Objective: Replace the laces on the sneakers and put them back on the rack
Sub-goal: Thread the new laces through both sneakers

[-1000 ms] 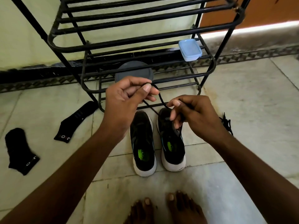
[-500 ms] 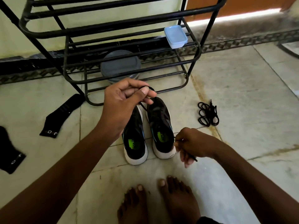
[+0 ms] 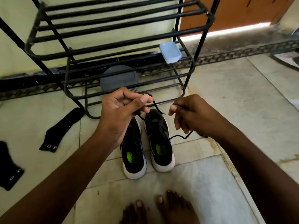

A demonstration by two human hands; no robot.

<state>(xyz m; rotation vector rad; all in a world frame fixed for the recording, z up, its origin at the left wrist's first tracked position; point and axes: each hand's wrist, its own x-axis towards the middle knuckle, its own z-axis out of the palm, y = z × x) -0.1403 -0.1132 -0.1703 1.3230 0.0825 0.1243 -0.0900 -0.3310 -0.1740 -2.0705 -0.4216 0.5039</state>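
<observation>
Two black sneakers with white soles and green insoles stand side by side on the floor, the left one (image 3: 133, 152) and the right one (image 3: 159, 139), toes toward the black metal rack (image 3: 113, 25). My left hand (image 3: 123, 113) pinches one end of a thin black lace (image 3: 156, 106) above the toes. My right hand (image 3: 192, 115) grips the same lace further along; it trails down (image 3: 179, 136) to the right sneaker's side. Part of the lace is hidden in my fists.
A blue lidded box (image 3: 169, 52) sits on the rack's middle shelf, and a grey round lid (image 3: 119, 78) lies under it. Two black socks (image 3: 63, 128) (image 3: 8, 167) lie on the floor at left. My bare feet (image 3: 158, 210) are below the sneakers.
My right hand dropped low beside the right sneaker's heel, then rose again to level with my left hand, drawing the lace out. The spare lace bundle on the floor is now hidden behind my right arm.
</observation>
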